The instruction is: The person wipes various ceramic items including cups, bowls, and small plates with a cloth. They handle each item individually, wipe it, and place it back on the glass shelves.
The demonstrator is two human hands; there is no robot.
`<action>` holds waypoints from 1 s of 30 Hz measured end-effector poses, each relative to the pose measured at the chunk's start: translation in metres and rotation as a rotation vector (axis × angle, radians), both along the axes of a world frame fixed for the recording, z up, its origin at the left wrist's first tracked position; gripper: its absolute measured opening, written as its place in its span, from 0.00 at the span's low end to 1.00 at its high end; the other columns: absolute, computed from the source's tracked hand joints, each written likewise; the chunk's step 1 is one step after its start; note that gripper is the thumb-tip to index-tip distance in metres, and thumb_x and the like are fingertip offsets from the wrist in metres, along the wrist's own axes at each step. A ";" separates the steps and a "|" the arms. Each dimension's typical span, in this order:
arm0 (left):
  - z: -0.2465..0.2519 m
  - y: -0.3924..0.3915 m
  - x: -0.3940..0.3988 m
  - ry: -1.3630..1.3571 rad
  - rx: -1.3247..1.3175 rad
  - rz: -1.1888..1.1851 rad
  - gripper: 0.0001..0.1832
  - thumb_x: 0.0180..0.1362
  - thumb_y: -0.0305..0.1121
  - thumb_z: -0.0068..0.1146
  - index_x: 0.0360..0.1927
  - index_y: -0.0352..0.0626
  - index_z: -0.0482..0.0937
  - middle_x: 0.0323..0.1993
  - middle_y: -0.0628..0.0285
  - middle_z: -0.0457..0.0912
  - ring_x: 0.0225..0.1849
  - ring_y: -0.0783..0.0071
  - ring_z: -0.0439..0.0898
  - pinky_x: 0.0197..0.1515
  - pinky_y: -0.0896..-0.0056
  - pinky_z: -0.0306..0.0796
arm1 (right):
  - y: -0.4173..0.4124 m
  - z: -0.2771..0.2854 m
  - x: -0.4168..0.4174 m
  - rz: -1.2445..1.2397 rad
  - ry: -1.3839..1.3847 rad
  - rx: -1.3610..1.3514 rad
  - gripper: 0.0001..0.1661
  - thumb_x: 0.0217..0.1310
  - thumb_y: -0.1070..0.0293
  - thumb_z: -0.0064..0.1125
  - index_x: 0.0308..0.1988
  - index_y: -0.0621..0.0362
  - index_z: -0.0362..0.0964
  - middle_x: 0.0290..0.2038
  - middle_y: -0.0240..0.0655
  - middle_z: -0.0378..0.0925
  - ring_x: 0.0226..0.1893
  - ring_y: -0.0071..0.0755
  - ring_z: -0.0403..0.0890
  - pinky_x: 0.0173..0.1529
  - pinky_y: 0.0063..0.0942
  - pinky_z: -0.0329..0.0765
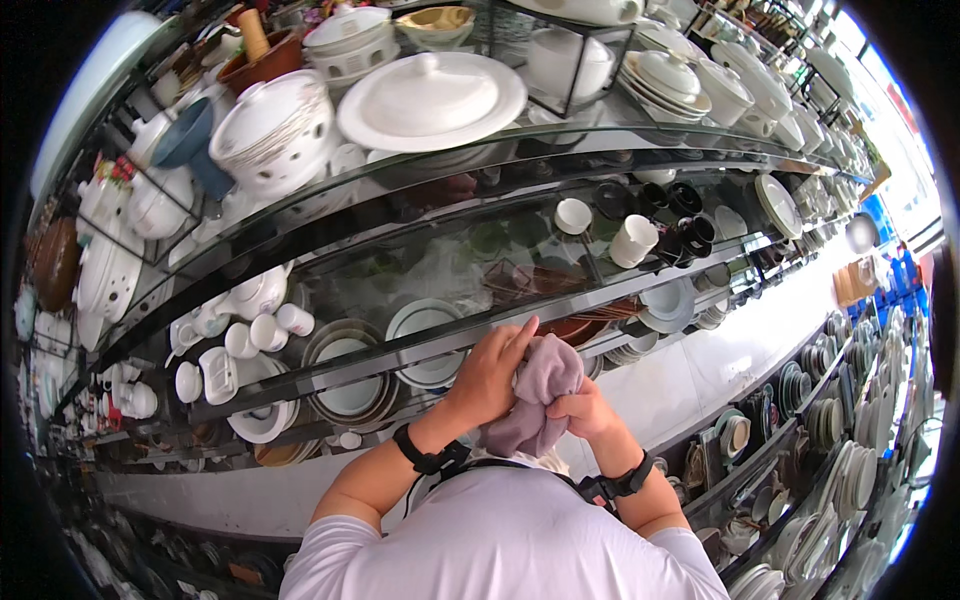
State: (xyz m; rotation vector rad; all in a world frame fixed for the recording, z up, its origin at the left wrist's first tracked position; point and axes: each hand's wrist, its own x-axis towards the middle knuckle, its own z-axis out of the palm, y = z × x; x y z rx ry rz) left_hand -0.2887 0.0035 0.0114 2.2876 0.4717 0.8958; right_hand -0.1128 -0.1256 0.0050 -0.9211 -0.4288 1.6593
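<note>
A crumpled mauve cloth [550, 373] is bunched between my two hands, in front of my chest and near the glass shelf's front edge. My left hand [487, 375] presses against its left side, fingers stretched up along it. On the right side, my right hand [590, 409] grips the cloth with thumb and bent fingers. Whether the folds wrap something cannot be seen. Just beyond the hands, a reddish-brown dish [574, 330] rests on the lower shelf, partly covered by the cloth.
Glass shelving [450, 225] runs across in front of me. A white lidded oval dish [433, 101] stands on top. White cups [634, 241] and black cups [694, 238] share the middle shelf. Stacked bowls [349, 382] sit below left. Plate racks [825, 420] line the right side.
</note>
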 end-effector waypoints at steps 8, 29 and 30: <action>-0.005 0.013 0.113 0.116 -0.082 -0.209 0.57 0.46 0.35 0.80 0.80 0.42 0.61 0.61 0.48 0.76 0.63 0.45 0.76 0.71 0.48 0.67 | 0.015 0.033 0.122 0.274 -0.573 -0.038 0.27 0.47 0.81 0.53 0.52 0.64 0.77 0.40 0.34 0.84 0.40 0.30 0.84 0.43 0.27 0.81; -0.074 0.144 0.271 -0.071 -0.323 0.655 0.37 0.48 0.36 0.85 0.60 0.40 0.76 0.60 0.49 0.80 0.60 0.53 0.81 0.60 0.54 0.75 | -0.041 -0.055 0.314 -0.357 -0.479 0.101 0.26 0.40 0.84 0.52 0.45 0.66 0.78 0.42 0.36 0.83 0.44 0.32 0.83 0.49 0.28 0.79; -0.076 0.143 0.274 -0.051 -0.213 0.675 0.37 0.48 0.36 0.85 0.59 0.40 0.76 0.59 0.49 0.80 0.60 0.52 0.81 0.60 0.53 0.75 | -0.041 -0.054 0.319 -0.367 -0.482 0.144 0.26 0.40 0.84 0.53 0.45 0.66 0.78 0.42 0.37 0.83 0.44 0.32 0.83 0.49 0.29 0.79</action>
